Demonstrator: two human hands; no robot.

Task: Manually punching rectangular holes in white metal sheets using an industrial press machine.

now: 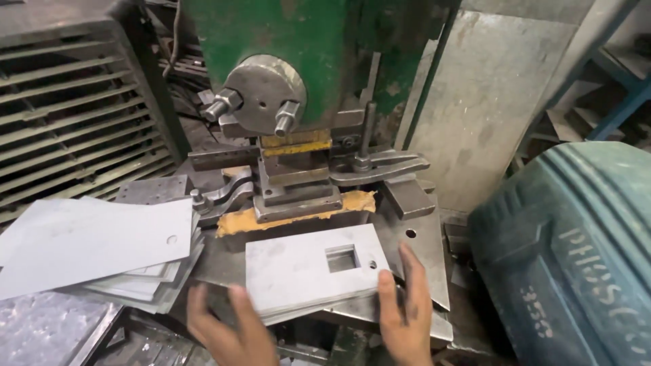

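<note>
A grey metal plate [298, 268] with a square hole and a small round hole lies flat on the press bed, just in front of the die [295, 196]. My right hand [403, 305] rests on the plate's right edge, fingers pointing up along it. My left hand [227, 325] is at the plate's lower left corner, fingers spread and touching its front edge. Neither hand closes around the plate. Above the die sits the ram of the green press [264, 95] with two bolts.
A stack of flat grey metal sheets [95, 247] lies to the left on the bench. A large blue-green drum or guard [569, 257] fills the right side. Metal racks [68, 102] stand at the back left. Clamps [380, 168] hold the die.
</note>
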